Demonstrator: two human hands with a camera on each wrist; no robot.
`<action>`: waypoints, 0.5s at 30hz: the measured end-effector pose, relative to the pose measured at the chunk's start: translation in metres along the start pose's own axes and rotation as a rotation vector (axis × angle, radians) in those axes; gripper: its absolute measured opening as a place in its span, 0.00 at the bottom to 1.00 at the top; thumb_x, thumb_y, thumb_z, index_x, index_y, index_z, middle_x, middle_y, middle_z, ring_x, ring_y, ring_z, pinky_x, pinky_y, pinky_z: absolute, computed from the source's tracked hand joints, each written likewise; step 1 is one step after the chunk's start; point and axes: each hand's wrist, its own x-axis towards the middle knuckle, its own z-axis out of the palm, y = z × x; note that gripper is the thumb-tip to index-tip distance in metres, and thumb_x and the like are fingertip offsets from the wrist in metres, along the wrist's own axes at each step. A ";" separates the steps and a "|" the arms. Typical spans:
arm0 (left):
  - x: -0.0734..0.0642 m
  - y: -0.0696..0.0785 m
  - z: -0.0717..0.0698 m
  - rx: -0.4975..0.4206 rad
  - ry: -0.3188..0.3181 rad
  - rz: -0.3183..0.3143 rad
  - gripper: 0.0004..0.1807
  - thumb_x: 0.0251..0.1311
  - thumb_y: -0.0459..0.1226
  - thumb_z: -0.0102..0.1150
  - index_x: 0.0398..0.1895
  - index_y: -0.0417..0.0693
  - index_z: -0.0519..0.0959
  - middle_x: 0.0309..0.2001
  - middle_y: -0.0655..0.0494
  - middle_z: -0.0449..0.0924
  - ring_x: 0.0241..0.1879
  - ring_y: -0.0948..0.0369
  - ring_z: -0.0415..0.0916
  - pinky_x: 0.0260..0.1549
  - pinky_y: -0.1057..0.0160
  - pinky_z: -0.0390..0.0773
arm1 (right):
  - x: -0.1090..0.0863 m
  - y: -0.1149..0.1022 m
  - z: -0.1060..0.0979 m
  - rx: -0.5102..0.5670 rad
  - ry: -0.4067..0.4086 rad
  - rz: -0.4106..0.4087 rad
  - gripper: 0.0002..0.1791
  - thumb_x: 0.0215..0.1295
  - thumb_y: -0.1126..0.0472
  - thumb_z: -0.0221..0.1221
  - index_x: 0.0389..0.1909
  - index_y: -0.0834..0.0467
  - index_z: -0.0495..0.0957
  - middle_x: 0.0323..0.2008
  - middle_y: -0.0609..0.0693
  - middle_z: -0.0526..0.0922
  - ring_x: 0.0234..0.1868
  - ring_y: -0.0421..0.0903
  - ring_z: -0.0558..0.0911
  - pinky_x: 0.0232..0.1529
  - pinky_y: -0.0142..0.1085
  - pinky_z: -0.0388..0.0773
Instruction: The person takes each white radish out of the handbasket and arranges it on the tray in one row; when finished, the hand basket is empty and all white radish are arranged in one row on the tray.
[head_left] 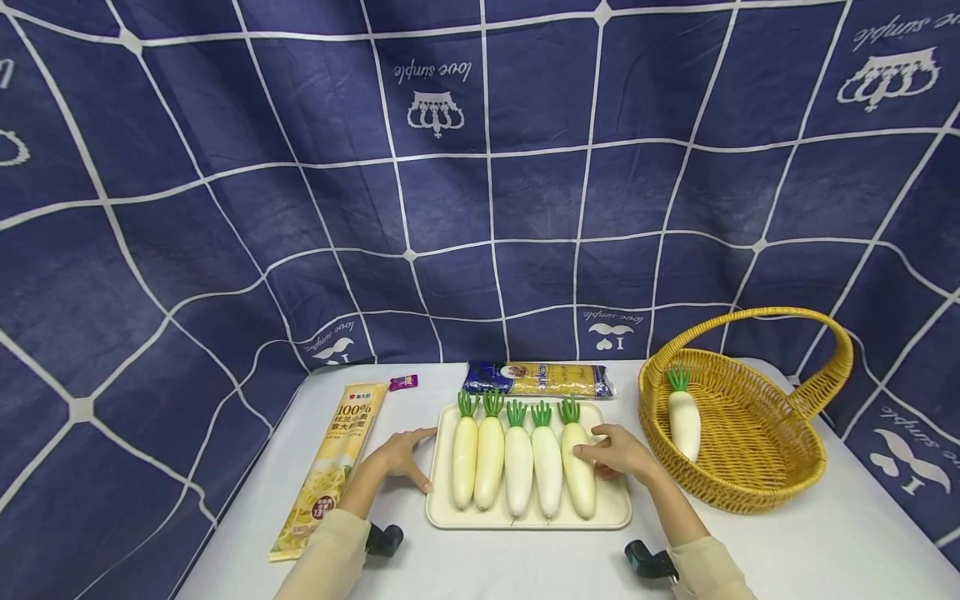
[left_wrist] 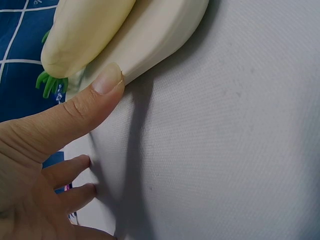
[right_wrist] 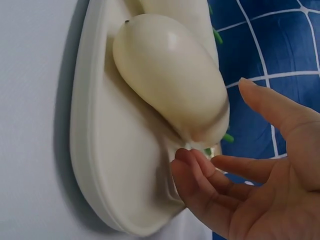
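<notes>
Several white radishes with green tops lie side by side on a cream tray (head_left: pixel 528 526). At the tray's left edge is my left hand (head_left: pixel 402 457), fingers spread. In the left wrist view its thumb (left_wrist: pixel 107 82) touches the rim of the tray (left_wrist: pixel 165 42), while the other fingers stay apart from it. My right hand (head_left: pixel 621 452) is over the tray's right side, beside the rightmost radish (head_left: pixel 578 479). The right wrist view shows that radish (right_wrist: pixel 170 75) between the spread thumb and loosely bent fingers of the hand (right_wrist: pixel 265 185), not gripped.
A yellow wicker basket (head_left: pixel 750 493) with a tall handle stands at the right, holding one white radish (head_left: pixel 684 421). Behind the tray lies a blue and yellow pasta packet (head_left: pixel 555 379). To the left are a long yellow noodle packet (head_left: pixel 337 454) and a small purple packet (head_left: pixel 403 382).
</notes>
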 end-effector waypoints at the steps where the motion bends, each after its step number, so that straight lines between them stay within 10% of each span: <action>1: 0.000 0.000 0.000 0.002 0.001 0.004 0.54 0.23 0.37 0.81 0.65 0.44 0.67 0.62 0.37 0.67 0.63 0.37 0.61 0.63 0.36 0.57 | -0.001 -0.001 -0.001 -0.005 0.004 -0.006 0.41 0.55 0.54 0.64 0.58 0.81 0.60 0.26 0.56 0.79 0.22 0.46 0.79 0.25 0.39 0.82; 15: -0.002 0.000 0.000 0.004 0.012 0.033 0.54 0.23 0.36 0.81 0.65 0.42 0.67 0.62 0.35 0.68 0.62 0.37 0.62 0.62 0.37 0.59 | -0.026 -0.026 -0.029 -0.107 0.011 -0.163 0.39 0.56 0.54 0.64 0.58 0.79 0.63 0.32 0.56 0.81 0.28 0.50 0.80 0.27 0.44 0.83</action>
